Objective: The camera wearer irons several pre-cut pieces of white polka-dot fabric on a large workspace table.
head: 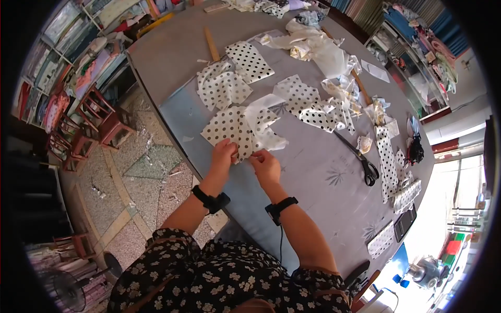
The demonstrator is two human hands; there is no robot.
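Note:
A white fabric piece with dark polka dots [229,124] lies partly on the table before me. My left hand [224,153] pinches its near edge, the fingertips partly hidden by the cloth. Close beside it, my right hand [266,165] grips the same edge between thumb and fingers. The cloth is gathered in folds between the two hands, and a paler part of it spreads to the right. Just beyond lie another crumpled dotted piece [219,84], a flat dotted piece [250,62] and a further dotted piece [299,96].
Black-handled scissors [366,164] lie to the right, blades toward the dotted cloth. Crumpled pale fabric [317,45] and a long wooden stick [360,88] are farther back. A wooden ruler-like strip [211,44] lies at the far left. Wooden chairs [107,117] stand beyond the table's left edge.

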